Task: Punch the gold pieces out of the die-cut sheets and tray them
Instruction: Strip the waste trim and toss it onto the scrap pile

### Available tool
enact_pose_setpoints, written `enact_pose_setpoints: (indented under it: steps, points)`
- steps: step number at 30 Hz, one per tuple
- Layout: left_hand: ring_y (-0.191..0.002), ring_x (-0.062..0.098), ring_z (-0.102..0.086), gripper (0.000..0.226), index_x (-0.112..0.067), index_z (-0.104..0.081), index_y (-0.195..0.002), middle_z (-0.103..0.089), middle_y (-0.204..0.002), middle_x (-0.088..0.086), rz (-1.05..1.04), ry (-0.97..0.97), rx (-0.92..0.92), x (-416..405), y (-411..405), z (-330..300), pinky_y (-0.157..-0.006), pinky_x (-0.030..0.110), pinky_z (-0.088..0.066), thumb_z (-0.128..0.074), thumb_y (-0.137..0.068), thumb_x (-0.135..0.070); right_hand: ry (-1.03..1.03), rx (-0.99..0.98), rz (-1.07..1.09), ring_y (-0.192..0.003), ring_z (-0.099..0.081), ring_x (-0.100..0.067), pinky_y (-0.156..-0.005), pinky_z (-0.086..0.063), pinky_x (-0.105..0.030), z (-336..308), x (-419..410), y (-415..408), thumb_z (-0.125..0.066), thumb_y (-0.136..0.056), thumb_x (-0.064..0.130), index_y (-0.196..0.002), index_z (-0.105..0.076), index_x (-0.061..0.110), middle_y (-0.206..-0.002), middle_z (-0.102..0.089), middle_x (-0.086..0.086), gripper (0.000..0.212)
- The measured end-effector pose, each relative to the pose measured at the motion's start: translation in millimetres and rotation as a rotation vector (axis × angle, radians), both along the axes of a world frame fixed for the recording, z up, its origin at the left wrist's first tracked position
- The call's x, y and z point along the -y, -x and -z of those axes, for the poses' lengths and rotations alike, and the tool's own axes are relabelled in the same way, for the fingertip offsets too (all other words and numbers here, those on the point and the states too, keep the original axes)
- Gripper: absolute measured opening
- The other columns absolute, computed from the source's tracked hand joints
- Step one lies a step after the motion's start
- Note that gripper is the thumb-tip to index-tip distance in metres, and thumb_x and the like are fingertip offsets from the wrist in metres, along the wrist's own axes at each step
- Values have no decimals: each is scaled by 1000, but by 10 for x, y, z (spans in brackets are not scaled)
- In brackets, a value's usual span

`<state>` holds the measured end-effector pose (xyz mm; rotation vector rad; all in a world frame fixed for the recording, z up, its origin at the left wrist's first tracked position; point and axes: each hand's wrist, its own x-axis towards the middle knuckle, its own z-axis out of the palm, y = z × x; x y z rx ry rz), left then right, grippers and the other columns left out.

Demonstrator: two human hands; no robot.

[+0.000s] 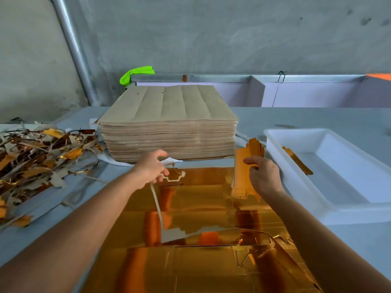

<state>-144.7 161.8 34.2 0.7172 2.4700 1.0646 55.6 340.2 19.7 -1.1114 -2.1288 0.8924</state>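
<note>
So we've got the gold die-cut sheet point(201, 208) lying shiny side up on the table point(296, 119), filling the lower middle of the frame, with parts of it already torn loose near the bottom. Our right hand point(264, 176), right of centre, has its fingers curled round a small bundle of punched gold pieces point(245, 166), held upright just above the sheet's right edge and right beside the white tray point(281, 149). The tray sits on the right side of the frame, and there's one gold piece point(297, 160) lying inside it against the left wall. Our left hand point(151, 170), just left of centre, pinches a thin strip of waste trim point(157, 206) that trails down across the sheet, brown side showing; the other fingers are loosely spread. Behind the hands, mid-frame, there's a tall stack of sheets point(169, 123) turned brown side up. Off at the left edge sits a messy pile of scrap strips point(38, 157), gold and brown mixed. Further back, something neon green point(135, 75) is bunched at the end of a metal rail, with the grey concrete wall point(211, 34) behind it all.
</note>
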Motion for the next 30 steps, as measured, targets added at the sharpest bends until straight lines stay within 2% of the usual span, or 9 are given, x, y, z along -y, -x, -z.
enact_pose_setpoints:
  steps: [2,5,7,9,12,15,18,25,30]
  points:
    - [-71,22,-61,56,-21,-44,-140,-66,-107,13,-11,74,-210,86,74,-61,-50,25,-45,-41,-92,8,-11,11,5,-107,-56,-21,-72,-42,-19,13,-9,-16,-42,-95,-4,-124,-61,13,-132,-56,-10,39]
    - [-91,20,-59,74,-38,-31,-145,-52,-131,9,123,403,-624,162,62,33,-58,25,-45,-41,-89,9,-8,-8,18,-104,-55,-21,-71,-41,-17,31,1,-29,-43,-94,-5,-123,-62,12,-131,-57,-10,38]
    - [-89,13,-52,85,-45,-24,-145,-43,-131,8,269,561,-690,133,-15,178,-54,19,-38,-45,-85,10,-4,-19,25,-106,-55,-22,-75,-40,-18,36,17,-43,-43,-94,-6,-123,-62,10,-131,-57,-11,38]
    - [-111,17,-46,93,-47,-19,-146,-27,-145,7,392,613,-700,66,-91,290,-61,19,-40,-45,-80,14,-4,-22,23,-107,-55,-21,-75,-40,-20,39,21,-69,-43,-94,-7,-123,-62,10,-130,-58,-10,38]
    - [-139,24,-16,87,-44,-26,-145,-8,-157,-2,539,579,-757,-82,-198,362,-94,30,-42,-40,-81,13,0,-21,26,-111,-55,-23,-77,-41,-22,36,3,-117,-43,-94,-7,-122,-62,8,-129,-58,-11,38]
    - [-138,23,-17,40,-32,-49,-135,-28,-152,0,620,584,-686,-260,-302,398,-111,45,-22,-46,-95,-31,3,-21,33,-112,-55,-24,-79,-41,-22,48,-15,-164,-42,-93,-8,-122,-63,7,-128,-59,-11,38]
    - [-136,27,-25,58,-29,-47,-134,-42,-140,3,597,614,-611,-383,-310,427,-110,48,-21,-55,-85,-58,17,-33,37,-114,-55,-23,-81,-41,-22,65,-31,-207,-43,-93,-8,-122,-62,6,-127,-59,-11,38]
    - [-108,18,-41,51,-29,-55,-112,-50,-102,-7,567,490,-568,-406,-295,401,-90,37,-31,-69,-73,-58,39,-33,33,-117,-53,-25,-81,-40,-22,93,-32,-239,-42,-94,-7,-122,-62,7,-129,-58,-11,38]
    - [-101,16,-44,34,-33,-54,-92,-51,-98,-8,507,391,-535,-385,-299,380,-84,33,-33,-76,-71,-49,42,-39,22,-117,-53,-25,-84,-43,-25,81,-13,-243,-42,-94,-7,-122,-63,7,-129,-58,-10,38]
